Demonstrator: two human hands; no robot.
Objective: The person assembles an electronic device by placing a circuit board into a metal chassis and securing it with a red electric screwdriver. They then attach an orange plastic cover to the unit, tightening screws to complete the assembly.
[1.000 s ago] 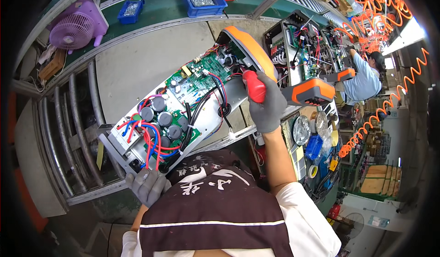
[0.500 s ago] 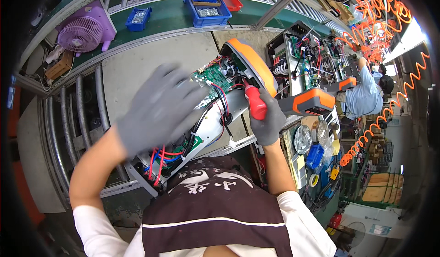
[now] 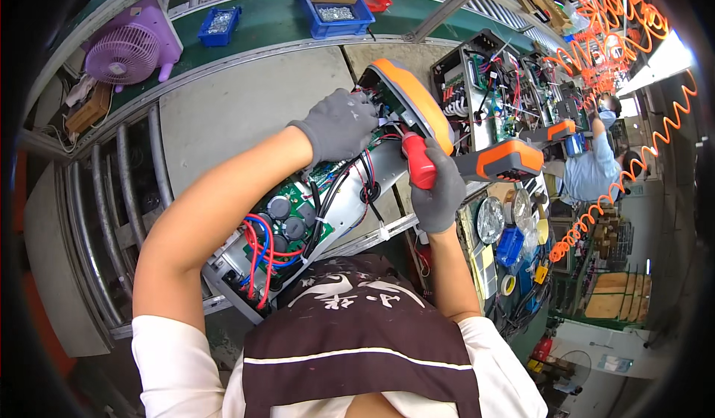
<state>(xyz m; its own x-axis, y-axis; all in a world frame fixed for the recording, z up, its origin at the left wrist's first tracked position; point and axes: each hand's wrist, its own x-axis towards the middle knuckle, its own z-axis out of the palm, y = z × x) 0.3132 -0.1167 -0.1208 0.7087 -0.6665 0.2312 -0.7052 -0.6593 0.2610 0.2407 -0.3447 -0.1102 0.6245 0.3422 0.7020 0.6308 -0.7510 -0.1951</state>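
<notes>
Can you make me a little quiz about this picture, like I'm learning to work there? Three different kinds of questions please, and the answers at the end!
1. Pick one: what colour is the tool handle in the person's right hand?
A) blue
B) red
C) purple

2. True or false: the person's left hand is resting on the purple fan.

3. Fill in the gap: the curved cover at the far end of the open unit is dark with a bright ____ band.

Key:
1. B, red.
2. False. It is over the open unit, close to the curved cover.
3. orange
</notes>
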